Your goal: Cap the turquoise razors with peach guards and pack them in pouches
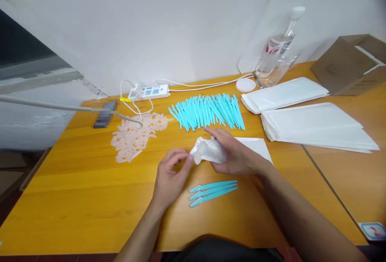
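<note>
Over the middle of the table, my right hand (230,153) is wrapped round a crinkled white plastic bag (211,150). At the bag's left end, my left hand (173,175) pinches its edge between thumb and fingers. What the bag contains is hidden, though a faint turquoise spot shows at its left end. Just below the hands lie three turquoise eyebrow razors (213,192), side by side with their blade ends to the left. A flat white sheet or envelope (256,147) lies partly behind my right hand and forearm.
Many more turquoise razors (208,111) lie in a row beyond my hands. Left of them spreads a pile of pale pink pieces (135,135), near a power strip (153,91) and cables. White envelopes (313,125), a bottle (279,47) and a cardboard box (346,67) are at right.
</note>
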The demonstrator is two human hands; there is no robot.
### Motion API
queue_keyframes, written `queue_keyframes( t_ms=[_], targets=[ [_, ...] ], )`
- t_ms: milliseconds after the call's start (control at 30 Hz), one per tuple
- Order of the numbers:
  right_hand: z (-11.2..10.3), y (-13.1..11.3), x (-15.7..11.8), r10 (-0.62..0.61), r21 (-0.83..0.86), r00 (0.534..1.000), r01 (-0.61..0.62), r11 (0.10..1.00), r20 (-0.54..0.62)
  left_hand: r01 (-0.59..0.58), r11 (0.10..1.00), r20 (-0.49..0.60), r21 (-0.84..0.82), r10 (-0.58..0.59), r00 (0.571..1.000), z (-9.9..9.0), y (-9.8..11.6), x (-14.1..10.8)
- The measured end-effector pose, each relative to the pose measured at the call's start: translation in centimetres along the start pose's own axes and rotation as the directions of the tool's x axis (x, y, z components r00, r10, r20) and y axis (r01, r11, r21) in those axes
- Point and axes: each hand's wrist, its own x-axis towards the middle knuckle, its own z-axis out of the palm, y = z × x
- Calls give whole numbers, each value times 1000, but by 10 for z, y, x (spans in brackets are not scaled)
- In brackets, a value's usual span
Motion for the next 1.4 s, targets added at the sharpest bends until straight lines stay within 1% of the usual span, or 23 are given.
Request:
queue_keyframes(
  t_ms=[33,67,100,167,233,367,533,600,667,700,733,767,800,833,900,967,1000,1033,1100,1133,1200,1267,1400],
  targets=[
    [1,1,0,1,-8,1000,-1,1000,3,-1,1000,164,13,-2,986,-1,-1,-4],
    [2,1,-1,3,-23,1000,-3,1000,9,-15,999,309,41,1,951,0,-1,-8],
    [3,2,-1,6,-43,1000,-5,999,17,-46,996,419,82,8,908,3,0,-12],
    [6,3,-2,12,-87,999,-9,996,35,-140,974,528,177,26,849,11,3,-17],
    [8,4,-2,19,-121,998,-12,993,55,-206,944,541,258,36,840,16,5,-17],
    [10,5,-3,42,-152,996,-29,988,80,-217,920,529,325,14,849,17,3,-11],
    [12,9,-5,72,-186,991,-51,981,112,-279,909,618,309,31,786,16,7,-7],
    [12,11,-5,65,-176,992,-45,983,112,-265,925,623,272,40,781,10,10,-9],
    [11,12,-5,58,-147,992,-41,988,114,-169,965,568,200,26,823,-5,13,-10],
    [10,12,-5,55,-131,992,-41,991,112,-91,986,500,142,8,866,-14,13,-9],
    [9,12,-5,54,-114,992,-41,993,111,-5,998,396,61,-19,918,-24,12,-8],
    [8,11,-5,53,-98,993,-43,994,106,66,997,257,-42,-53,965,-33,11,-6],
    [7,9,-4,53,-82,994,-45,996,98,103,983,95,-154,-89,991,-40,9,-3],
    [6,7,-4,50,-64,995,-44,997,86,100,962,-69,-255,-121,990,-45,8,0],
    [5,3,-3,34,-25,997,-33,999,65,21,930,-337,-367,-153,929,-42,7,5],
    [4,-1,-2,12,12,999,-13,1000,37,-42,928,-486,-370,-155,860,-26,9,7],
    [4,-3,-2,5,28,1000,-6,1000,26,-50,938,-517,-343,-143,844,-15,11,7],
    [3,-4,-1,3,42,1000,-4,999,16,-41,951,-504,-305,-125,855,-4,13,6],
    [3,-6,-1,3,67,1000,-3,998,4,-5,982,-377,-191,-68,924,13,16,2],
    [2,-7,-1,5,77,1000,-5,997,5,8,990,-314,-138,-51,948,17,17,0],
    [2,-7,-1,8,89,1000,-9,996,10,8,998,-264,-63,-24,964,15,15,-3],
    [2,-8,0,7,94,1000,-8,996,12,-24,1000,-290,-8,21,957,6,12,-5],
    [2,-8,0,4,86,1000,-6,996,22,-71,996,-171,57,80,982,-8,6,-12]
  ],
)
